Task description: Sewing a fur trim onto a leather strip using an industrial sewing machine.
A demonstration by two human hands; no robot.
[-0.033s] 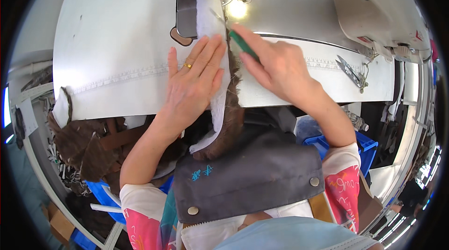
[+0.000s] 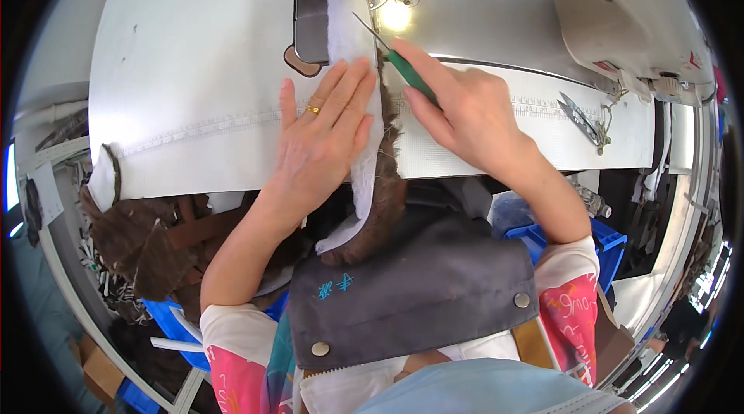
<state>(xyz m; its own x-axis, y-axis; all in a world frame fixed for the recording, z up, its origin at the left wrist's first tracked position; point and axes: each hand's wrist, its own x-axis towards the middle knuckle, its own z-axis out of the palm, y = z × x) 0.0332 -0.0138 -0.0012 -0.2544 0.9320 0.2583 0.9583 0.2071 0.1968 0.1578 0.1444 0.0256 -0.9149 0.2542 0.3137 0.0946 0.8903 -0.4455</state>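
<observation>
Tabletop (image 2: 194,34) bears white, brown-edged strip (image 2: 350,34) under flat left hand (image 2: 322,131); right hand (image 2: 474,108) grips awl (image 2: 408,73).

A ruler scale (image 2: 209,129) with fine ticks and tiny figures runs across the white tabletop (image 2: 186,42), its figures too small to make out. Bright blue characters (image 2: 335,288) stand in a short slanting row on the dark grey apron (image 2: 434,290). Pale looping script crosses the pink-red part of the right sleeve (image 2: 570,307), with more on the left sleeve (image 2: 232,374), partly lost in folds. A small red marking (image 2: 694,59) on the pale machine housing (image 2: 620,27) is illegible.
</observation>
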